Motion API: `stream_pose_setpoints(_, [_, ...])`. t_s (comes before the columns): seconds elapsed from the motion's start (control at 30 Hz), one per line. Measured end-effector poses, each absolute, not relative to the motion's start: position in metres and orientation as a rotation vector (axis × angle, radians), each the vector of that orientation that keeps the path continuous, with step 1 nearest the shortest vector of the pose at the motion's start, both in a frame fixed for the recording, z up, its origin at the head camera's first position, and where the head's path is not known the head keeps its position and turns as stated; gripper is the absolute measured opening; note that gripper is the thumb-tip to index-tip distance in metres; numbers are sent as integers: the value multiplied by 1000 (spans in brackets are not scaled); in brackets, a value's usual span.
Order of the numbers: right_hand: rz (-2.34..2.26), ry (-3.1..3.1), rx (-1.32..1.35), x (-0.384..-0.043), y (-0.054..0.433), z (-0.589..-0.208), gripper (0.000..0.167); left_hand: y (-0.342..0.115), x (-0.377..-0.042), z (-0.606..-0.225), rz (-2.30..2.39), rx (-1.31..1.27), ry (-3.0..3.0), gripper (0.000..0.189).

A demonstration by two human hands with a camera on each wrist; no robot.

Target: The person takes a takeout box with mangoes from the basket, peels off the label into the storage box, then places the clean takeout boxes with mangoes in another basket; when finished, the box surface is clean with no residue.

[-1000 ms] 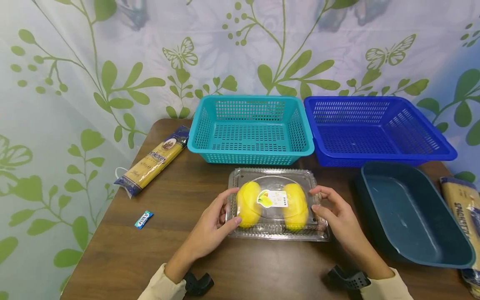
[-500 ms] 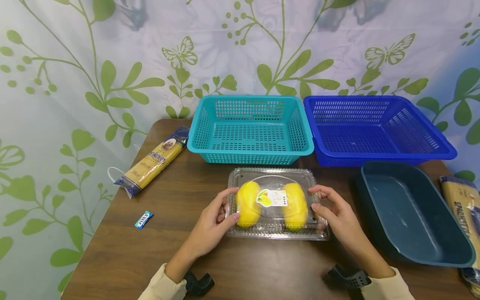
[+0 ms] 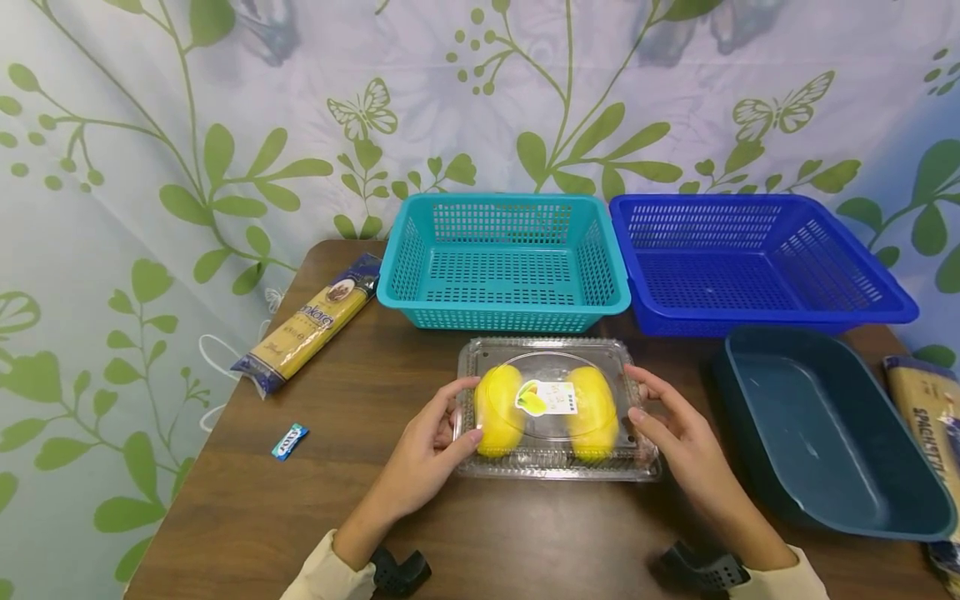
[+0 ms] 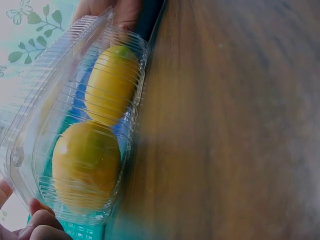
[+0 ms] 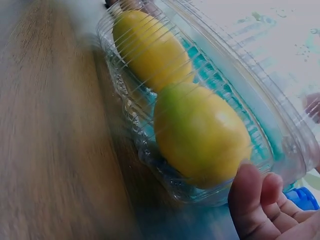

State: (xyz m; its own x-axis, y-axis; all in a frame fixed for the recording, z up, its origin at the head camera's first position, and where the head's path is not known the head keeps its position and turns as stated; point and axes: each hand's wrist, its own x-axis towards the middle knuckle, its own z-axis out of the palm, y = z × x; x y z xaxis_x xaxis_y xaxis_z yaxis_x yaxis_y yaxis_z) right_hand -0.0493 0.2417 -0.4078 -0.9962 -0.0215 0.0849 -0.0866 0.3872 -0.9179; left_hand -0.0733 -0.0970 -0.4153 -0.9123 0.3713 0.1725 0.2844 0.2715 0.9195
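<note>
A transparent plastic clamshell box (image 3: pixel 547 348) with a white label (image 3: pixel 557 398) lies in front of the turquoise basket in the head view. Inside are two yellow mangoes, a left one (image 3: pixel 499 421) and a right one (image 3: pixel 592 421); both wrist views show green patches on them. My left hand (image 3: pixel 422 454) grips the box's left side, thumb near the top. On the opposite side my right hand (image 3: pixel 686 442) holds the edge between thumb and fingers. The lid looks closed. Whether the box is raised off the table, I cannot tell.
Behind the box stand a turquoise basket (image 3: pixel 506 321) and a blue basket (image 3: pixel 772 317). A dark teal tub (image 3: pixel 840 433) is right of my right hand, with a spaghetti packet (image 3: pixel 926 408) beyond. Leftward lie another pasta packet (image 3: pixel 311 325) and a small blue wrapper (image 3: pixel 289 441).
My right fingertips have shifted slightly outward along the box's edge. The box and my left hand stay nearly where they were. A white cord at the table's left edge has swung outward.
</note>
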Motion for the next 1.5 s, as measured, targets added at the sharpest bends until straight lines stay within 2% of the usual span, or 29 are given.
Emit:
stream_pose_setpoints(0.23, [1550,-2560,90,-52,250,-404,54,-96,-72,-417,1743,650,2462,57])
stream_pose_setpoints(0.4, [1423,-2467,86,-55,253,-392,43,-96,-72,-416,1740,652,2465,57])
stream_pose_setpoints(0.53, [1262,-2453,234,-60,245,-375,34,-97,-72,-416,1746,644,2459,57])
stream_pose_setpoints(0.73, [1040,-2544,502,-65,224,-357,30,-98,-72,-417,1745,644,2460,57])
stream_pose_setpoints(1.0, [917,-2774,804,-78,210,-350,25,-97,-72,-417,1738,645,2456,57])
stream_pose_setpoints(1.27, [897,-2891,815,-90,208,-350,18,-97,-71,-418,1716,631,2470,57])
stream_pose_setpoints(1.5, [923,-2966,780,-95,207,-350,20,-97,-72,-417,1725,657,2480,55])
